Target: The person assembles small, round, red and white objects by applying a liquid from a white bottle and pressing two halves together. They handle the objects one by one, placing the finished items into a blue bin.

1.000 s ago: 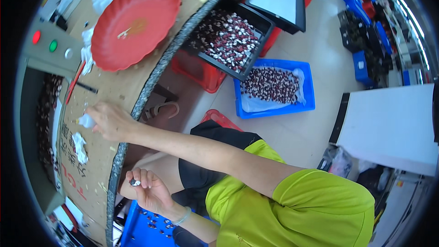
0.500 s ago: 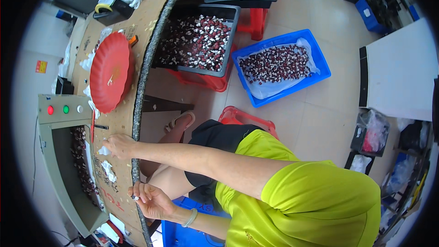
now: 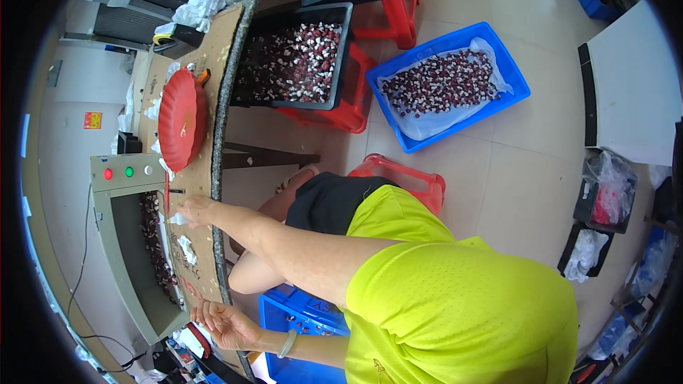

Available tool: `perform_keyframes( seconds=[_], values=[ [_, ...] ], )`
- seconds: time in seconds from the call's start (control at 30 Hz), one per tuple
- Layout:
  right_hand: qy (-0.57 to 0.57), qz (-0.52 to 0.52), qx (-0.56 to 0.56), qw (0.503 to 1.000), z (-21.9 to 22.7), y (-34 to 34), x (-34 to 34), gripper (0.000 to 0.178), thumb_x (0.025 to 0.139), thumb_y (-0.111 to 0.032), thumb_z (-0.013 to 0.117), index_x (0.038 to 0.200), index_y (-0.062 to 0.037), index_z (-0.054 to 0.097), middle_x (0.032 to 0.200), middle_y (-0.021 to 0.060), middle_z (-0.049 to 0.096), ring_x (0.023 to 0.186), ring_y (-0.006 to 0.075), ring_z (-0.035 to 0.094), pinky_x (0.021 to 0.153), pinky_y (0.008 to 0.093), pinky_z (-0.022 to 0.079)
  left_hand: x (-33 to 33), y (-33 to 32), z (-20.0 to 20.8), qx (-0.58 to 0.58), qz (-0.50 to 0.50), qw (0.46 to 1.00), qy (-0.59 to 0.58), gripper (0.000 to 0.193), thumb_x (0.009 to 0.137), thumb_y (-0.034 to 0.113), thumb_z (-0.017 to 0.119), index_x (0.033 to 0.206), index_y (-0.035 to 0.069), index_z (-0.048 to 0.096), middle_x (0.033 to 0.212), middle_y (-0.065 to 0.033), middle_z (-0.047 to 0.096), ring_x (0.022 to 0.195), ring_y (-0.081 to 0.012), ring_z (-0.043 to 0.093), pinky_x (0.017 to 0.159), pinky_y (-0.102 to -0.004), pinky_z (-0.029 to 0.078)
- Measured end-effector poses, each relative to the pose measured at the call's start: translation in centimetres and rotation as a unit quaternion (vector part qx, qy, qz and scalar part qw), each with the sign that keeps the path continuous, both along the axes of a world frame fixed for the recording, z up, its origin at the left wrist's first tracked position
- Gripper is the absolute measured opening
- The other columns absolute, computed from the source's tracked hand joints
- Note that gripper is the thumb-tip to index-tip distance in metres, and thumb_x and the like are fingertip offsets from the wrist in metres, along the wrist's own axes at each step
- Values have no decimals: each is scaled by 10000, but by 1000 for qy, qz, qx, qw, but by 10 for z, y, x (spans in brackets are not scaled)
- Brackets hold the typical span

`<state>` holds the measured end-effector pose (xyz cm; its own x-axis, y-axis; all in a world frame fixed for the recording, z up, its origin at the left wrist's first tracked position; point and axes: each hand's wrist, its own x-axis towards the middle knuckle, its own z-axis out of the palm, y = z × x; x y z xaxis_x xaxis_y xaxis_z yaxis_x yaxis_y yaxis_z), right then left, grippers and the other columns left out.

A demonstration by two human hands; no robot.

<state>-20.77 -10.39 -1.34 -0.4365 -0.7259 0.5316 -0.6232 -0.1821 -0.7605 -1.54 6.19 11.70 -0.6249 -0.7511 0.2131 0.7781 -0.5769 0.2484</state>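
My right hand point(image 3: 198, 210) rests low over the cardboard-covered bench point(image 3: 203, 256), fingers bent downward. A white scrap point(image 3: 178, 219) lies against its fingertips; whatever the fingers pinch is hidden. My left hand point(image 3: 222, 323), with a pale bangle point(image 3: 287, 343) on its wrist, is palm up over the bench's near edge. Its fingers are loosely bent and apart, and nothing shows in them. A crumpled white scrap point(image 3: 187, 249) lies between the hands. Beyond them, a grey-green machine with buttons point(image 3: 126, 183) has dark red and white bits point(image 3: 158, 249) along its opening.
A red fluted dish point(image 3: 182, 121) sits on the bench. Red-and-white pieces fill a black tray point(image 3: 341, 57) on a red stool and a lined blue tub point(image 3: 466, 131) on the floor. Another blue bin point(image 3: 302, 302) stands below my left arm. A red stool point(image 3: 407, 171) is nearby.
The view has shifted, so the bench sits further right. My left hand held a small dark-and-white piece; its fingers have loosened and the piece no longer shows. My right hand stays beside the white scrap.
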Motion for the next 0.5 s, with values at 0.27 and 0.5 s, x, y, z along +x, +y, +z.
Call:
perform_keyframes(
  seconds=[0.27, 0.5],
  values=[
    [-6, 24, 39, 999, 0, -5, -11, 662, 620, -234, 795, 1121, 29, 451, 949, 190, 613, 916, 332, 611, 802, 388, 497, 14, 17, 12, -14, 50, 999, 9, 159, 841, -106, 448, 965, -8, 429, 779, -62, 405, 577, -109, 382, 533, -228, 329],
    [9, 28, 13, 999, -1, 10, -8, 631, 625, -283, 782, 1070, 7, 441, 836, 189, 603, 778, 347, 616, 703, 414, 498, 6, 25, -16, -30, 44, 996, -71, 207, 802, -107, 500, 959, 3, 421, 774, -58, 385, 574, -110, 383, 552, -229, 311]
  ],
)
